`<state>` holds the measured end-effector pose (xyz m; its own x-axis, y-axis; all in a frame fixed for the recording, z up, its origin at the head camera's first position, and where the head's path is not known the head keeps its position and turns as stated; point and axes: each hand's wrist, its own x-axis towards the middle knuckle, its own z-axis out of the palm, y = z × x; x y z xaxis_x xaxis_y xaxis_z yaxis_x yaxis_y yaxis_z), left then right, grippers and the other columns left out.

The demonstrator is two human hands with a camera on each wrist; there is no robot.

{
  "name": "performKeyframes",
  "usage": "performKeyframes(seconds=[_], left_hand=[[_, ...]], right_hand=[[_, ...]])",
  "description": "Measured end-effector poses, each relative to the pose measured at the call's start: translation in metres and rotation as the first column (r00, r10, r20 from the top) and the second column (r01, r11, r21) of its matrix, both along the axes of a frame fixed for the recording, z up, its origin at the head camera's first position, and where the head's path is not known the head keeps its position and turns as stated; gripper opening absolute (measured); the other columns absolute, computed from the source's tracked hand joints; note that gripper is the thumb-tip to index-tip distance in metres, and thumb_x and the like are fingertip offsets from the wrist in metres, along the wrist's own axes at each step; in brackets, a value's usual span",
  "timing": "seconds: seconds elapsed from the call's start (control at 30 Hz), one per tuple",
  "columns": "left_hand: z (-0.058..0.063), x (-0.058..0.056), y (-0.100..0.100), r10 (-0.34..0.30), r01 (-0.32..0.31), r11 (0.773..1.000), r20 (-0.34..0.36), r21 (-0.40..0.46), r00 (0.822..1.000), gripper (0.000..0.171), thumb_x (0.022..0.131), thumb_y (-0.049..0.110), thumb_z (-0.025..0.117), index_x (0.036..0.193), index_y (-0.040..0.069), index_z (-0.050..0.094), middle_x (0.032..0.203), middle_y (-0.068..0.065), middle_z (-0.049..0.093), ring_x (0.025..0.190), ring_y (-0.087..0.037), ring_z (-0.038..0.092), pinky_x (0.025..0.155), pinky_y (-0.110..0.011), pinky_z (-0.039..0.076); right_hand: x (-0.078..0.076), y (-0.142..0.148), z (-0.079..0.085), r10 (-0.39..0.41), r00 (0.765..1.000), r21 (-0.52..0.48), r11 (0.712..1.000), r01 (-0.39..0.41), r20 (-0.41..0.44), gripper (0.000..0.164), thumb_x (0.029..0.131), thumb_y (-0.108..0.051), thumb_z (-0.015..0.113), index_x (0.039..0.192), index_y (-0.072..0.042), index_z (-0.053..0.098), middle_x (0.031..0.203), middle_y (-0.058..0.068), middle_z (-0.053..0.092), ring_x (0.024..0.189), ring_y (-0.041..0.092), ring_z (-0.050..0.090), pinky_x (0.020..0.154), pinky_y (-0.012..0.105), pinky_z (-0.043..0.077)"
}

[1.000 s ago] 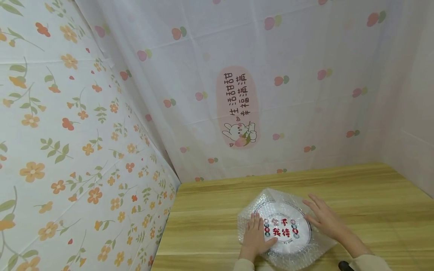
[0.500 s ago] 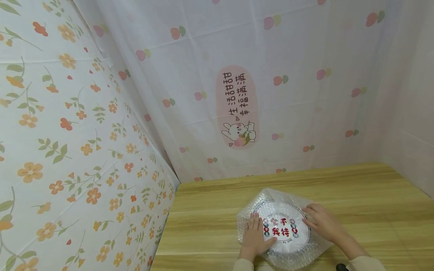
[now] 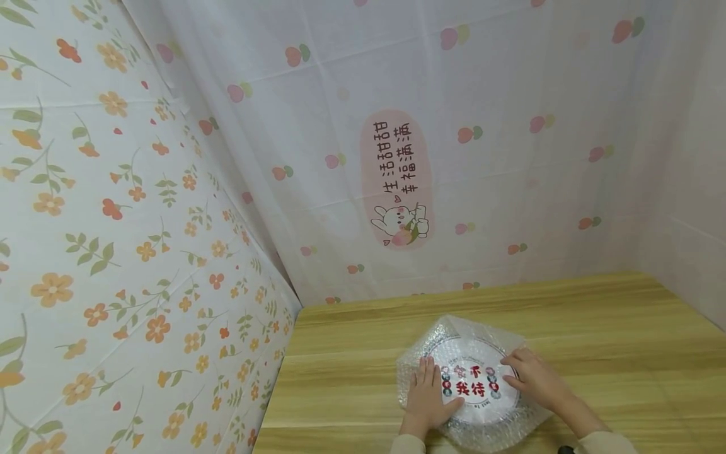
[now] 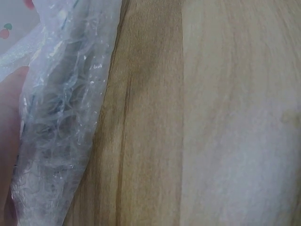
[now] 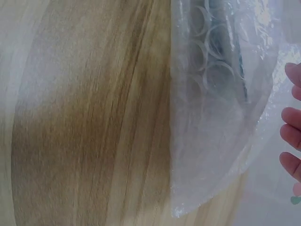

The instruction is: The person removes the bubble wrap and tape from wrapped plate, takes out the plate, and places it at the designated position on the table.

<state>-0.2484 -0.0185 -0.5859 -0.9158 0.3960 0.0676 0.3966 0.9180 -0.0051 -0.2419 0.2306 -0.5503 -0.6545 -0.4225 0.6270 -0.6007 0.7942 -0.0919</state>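
Observation:
A round white plate (image 3: 476, 413) with red characters and small coloured circles lies on the wooden table, wrapped in clear bubble wrap (image 3: 448, 328). My left hand (image 3: 425, 397) rests flat on the left part of the wrapped plate, its fingers straight and thumb spread. At the plate's right rim, my right hand (image 3: 535, 378) touches the wrap with fingers slightly bent. In the left wrist view the bubble wrap (image 4: 66, 108) runs along the left hand's edge. The right wrist view has a loose wrap corner (image 5: 202, 165) on the table and several fingertips (image 5: 291, 125) beside the wrap.
The wooden table (image 3: 340, 359) extends to both sides and behind the plate. A dark object (image 3: 565, 449), mostly cut off, shows at the bottom edge near the right sleeve. Printed cloths, one with flowers (image 3: 142, 252), hang at the left and back.
My right hand has moved left and inward onto the plate's right side, its fingers bending more, and the wrap's right corner has drawn in. The left hand stays in place.

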Motion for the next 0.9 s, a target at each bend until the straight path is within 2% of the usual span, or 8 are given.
performKeyframes(seconds=[0.2, 0.5, 0.63, 0.77, 0.9], left_hand=[[-0.003, 0.000, 0.001, -0.002, 0.002, 1.000, -0.005, 0.020, 1.000, 0.087, 0.079, 0.073, 0.023, 0.137, 0.009, 0.036, 0.146, -0.007, 0.020, 0.133, -0.023, 0.013, 0.101, -0.038, 0.023], [-0.001, 0.000, 0.001, -0.010, 0.010, 1.000, -0.022, 0.022, 1.000, 0.088, 0.080, 0.073, 0.021, 0.137, 0.008, 0.036, 0.146, -0.008, 0.021, 0.133, -0.024, 0.014, 0.101, -0.039, 0.023], [0.002, 0.001, 0.001, -0.003, 0.004, 1.000, -0.026, 0.017, 1.000, 0.086, 0.080, 0.072, 0.024, 0.137, 0.009, 0.037, 0.146, -0.007, 0.021, 0.133, -0.023, 0.014, 0.101, -0.038, 0.023], [0.001, 0.002, 0.000, -0.001, 0.001, 1.000, -0.032, 0.009, 1.000, 0.085, 0.080, 0.072, 0.024, 0.136, 0.009, 0.037, 0.145, -0.007, 0.022, 0.133, -0.022, 0.015, 0.101, -0.038, 0.024], [0.000, 0.002, 0.000, -0.002, 0.002, 1.000, -0.038, -0.005, 0.999, 0.085, 0.080, 0.072, 0.023, 0.137, 0.010, 0.037, 0.145, -0.007, 0.022, 0.133, -0.022, 0.015, 0.101, -0.038, 0.024]], right_hand=[[-0.001, -0.002, -0.005, -0.021, 0.999, 0.019, 1.000, 0.020, 0.032, 0.024, 0.061, -0.014, 0.078, 0.080, -0.005, 0.066, 0.076, -0.001, 0.054, 0.072, 0.019, 0.054, 0.063, 0.037, 0.046], [-0.003, -0.008, -0.009, 0.039, 0.999, 0.006, 0.999, -0.039, -0.013, 0.025, 0.058, -0.010, 0.078, 0.080, -0.008, 0.067, 0.075, -0.001, 0.054, 0.069, 0.019, 0.053, 0.062, 0.038, 0.045], [-0.007, -0.011, -0.013, 0.082, 0.995, 0.023, 0.996, -0.081, -0.050, 0.026, 0.053, -0.008, 0.078, 0.077, -0.011, 0.067, 0.069, -0.005, 0.051, 0.062, 0.014, 0.049, 0.056, 0.032, 0.042], [-0.010, -0.015, -0.019, 0.117, 0.987, 0.080, 0.991, -0.109, -0.109, 0.029, 0.049, -0.008, 0.078, 0.076, -0.011, 0.067, 0.065, -0.005, 0.046, 0.056, 0.012, 0.043, 0.049, 0.028, 0.037], [-0.009, -0.019, -0.020, 0.109, 0.979, 0.168, 0.983, -0.079, -0.174, 0.022, 0.052, -0.012, 0.074, 0.070, -0.013, 0.062, 0.065, -0.003, 0.044, 0.056, 0.015, 0.044, 0.049, 0.030, 0.037]])
